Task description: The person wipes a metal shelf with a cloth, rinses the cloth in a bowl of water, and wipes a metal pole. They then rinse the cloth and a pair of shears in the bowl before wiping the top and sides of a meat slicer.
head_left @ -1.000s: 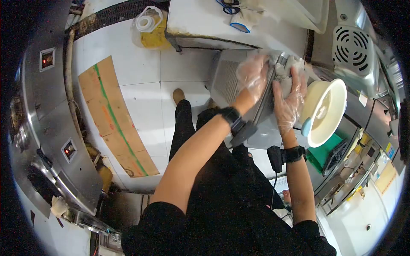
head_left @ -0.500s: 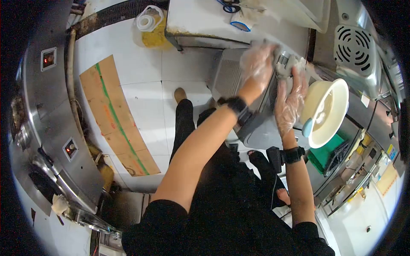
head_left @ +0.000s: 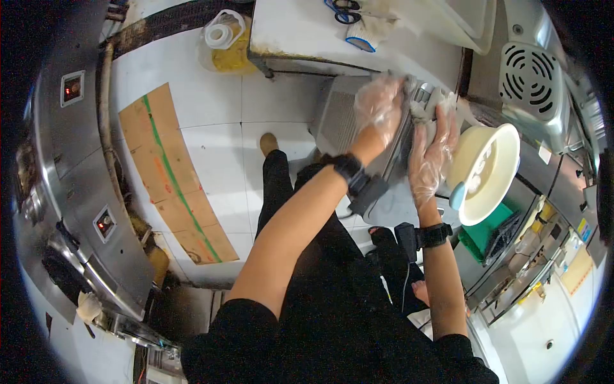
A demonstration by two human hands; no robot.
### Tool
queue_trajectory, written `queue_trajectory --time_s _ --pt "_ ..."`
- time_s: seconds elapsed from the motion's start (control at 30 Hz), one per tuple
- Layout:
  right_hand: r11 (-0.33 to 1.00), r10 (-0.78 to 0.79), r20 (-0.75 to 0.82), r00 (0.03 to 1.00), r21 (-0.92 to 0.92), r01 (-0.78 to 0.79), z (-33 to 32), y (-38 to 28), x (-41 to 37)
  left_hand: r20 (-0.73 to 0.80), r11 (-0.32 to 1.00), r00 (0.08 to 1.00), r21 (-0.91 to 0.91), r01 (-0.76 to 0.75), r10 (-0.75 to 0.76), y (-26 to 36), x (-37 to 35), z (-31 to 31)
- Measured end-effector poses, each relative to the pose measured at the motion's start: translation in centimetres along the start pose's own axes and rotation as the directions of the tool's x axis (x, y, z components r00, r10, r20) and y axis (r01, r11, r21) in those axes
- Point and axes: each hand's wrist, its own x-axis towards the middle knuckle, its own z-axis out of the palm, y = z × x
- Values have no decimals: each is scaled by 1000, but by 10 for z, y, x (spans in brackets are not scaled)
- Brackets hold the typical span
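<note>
Both my hands wear clear plastic gloves and are at a grey machine or box (head_left: 339, 105) with a ribbed side. My left hand (head_left: 378, 105) is closed at its upper edge, fingers bent over a dark grey part; what they grip is hidden. My right hand (head_left: 435, 150) lies to the right with fingers stretched out and apart, their tips against a pale grey piece (head_left: 442, 102). Between the hands sits a shiny metal fitting (head_left: 422, 94). A cream tub (head_left: 508, 198) with white contents stands just right of my right hand.
A white table (head_left: 300, 32) with scissors (head_left: 345, 11) and a knit glove (head_left: 369, 37) stands ahead. An oil jug (head_left: 224, 45) and a cardboard strip (head_left: 173, 173) are on the tiled floor. Steel equipment (head_left: 89, 185) lines the left; a green crate (head_left: 476, 237) is at right.
My left hand has shifted slightly down and left and is less blurred. The right hand stays at the pale grey piece. The cream tub appears slightly lower in view.
</note>
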Motion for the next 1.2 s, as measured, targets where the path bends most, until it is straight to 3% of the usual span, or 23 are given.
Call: queue_trajectory --time_s 0.17,0.23,0.27,0.33,0.37,0.43,0.57,0.6,0.7,0.77,0.87,1.0,1.1,1.2 --pt "1000 15 11 1000 -8 -15 0 1 -1 -25 999 999 -39 19 -20 -2 13 7" --pt "1000 15 3 1000 -13 -15 1 1 -1 -143 993 983 -11 -115 112 9 4 7" --pt "1000 22 3 1000 -21 -22 1 1 -3 -16 995 998 -84 -58 57 24 7 -8" --pt "999 31 17 999 -15 -30 1 2 -5 -67 983 988 -103 -149 142 18 12 -2" --pt "999 32 15 999 -12 -32 2 2 -3 -17 987 996 -138 -86 85 19 12 -5" --pt "999 31 17 999 9 -31 1 4 -3 -80 968 994 -231 -96 80 3 13 -2" --pt "1000 11 -14 1000 16 -11 3 4 -5 38 997 997 12 -74 74 -5 -36 -15" --pt "1000 15 -18 1000 25 -14 4 3 -4 112 999 994 -39 2 2 -4 -54 -24" --pt "1000 5 -33 999 22 -4 4 3 -5 11 1000 1000 -8 -22 22 0 -114 -38" --pt "1000 -4 -35 999 21 5 4 5 -6 188 990 972 26 142 -144 4 -141 -49" --pt "999 -36 -36 999 -1 36 4 9 -6 207 988 966 29 150 -153 8 -155 -55" --pt "997 -80 -29 996 4 80 2 10 -6 135 993 984 12 114 -114 -8 -114 -33" --pt "992 -123 -19 992 39 124 0 9 -7 35 990 995 -102 94 -91 -17 -81 -18" --pt "988 -142 -13 990 58 143 -4 8 -9 -9 996 1000 -86 -28 28 -11 -79 -32"
